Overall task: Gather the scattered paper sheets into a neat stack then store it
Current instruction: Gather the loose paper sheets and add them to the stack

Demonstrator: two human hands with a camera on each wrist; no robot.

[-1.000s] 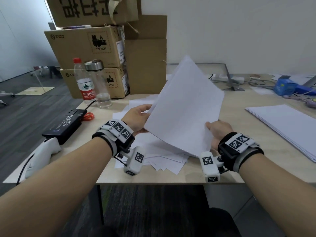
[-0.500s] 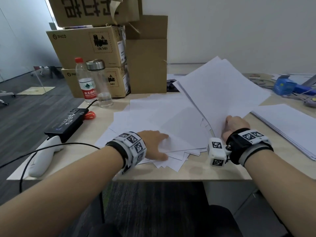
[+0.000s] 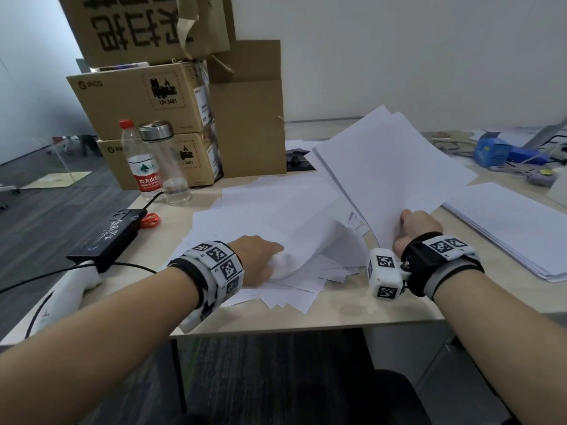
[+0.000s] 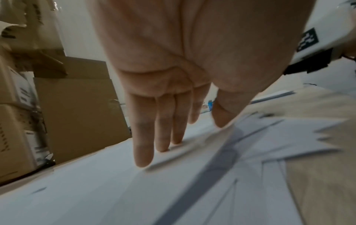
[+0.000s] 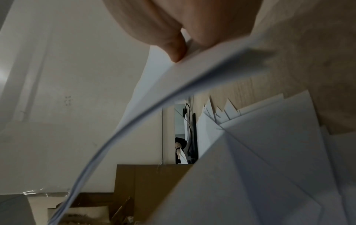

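Two hands: right hand (image 3: 418, 226) pinches paper sheets (image 3: 386, 167).

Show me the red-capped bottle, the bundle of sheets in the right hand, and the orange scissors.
red-capped bottle (image 3: 144, 167): head view, label.
held bundle of sheets (image 3: 389, 167): head view, top sheet's middle.
orange scissors (image 3: 149, 219): head view, handle loops.

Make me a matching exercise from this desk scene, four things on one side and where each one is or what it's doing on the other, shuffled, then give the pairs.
1. left hand
2. right hand
3. red-capped bottle
4. blue box

A. far right of the desk
B. grips a lifted bundle of sheets
C. beside the steel-lidded bottle
D. lies on the scattered sheets

Pairs: 1-D, 2-B, 3-C, 4-A
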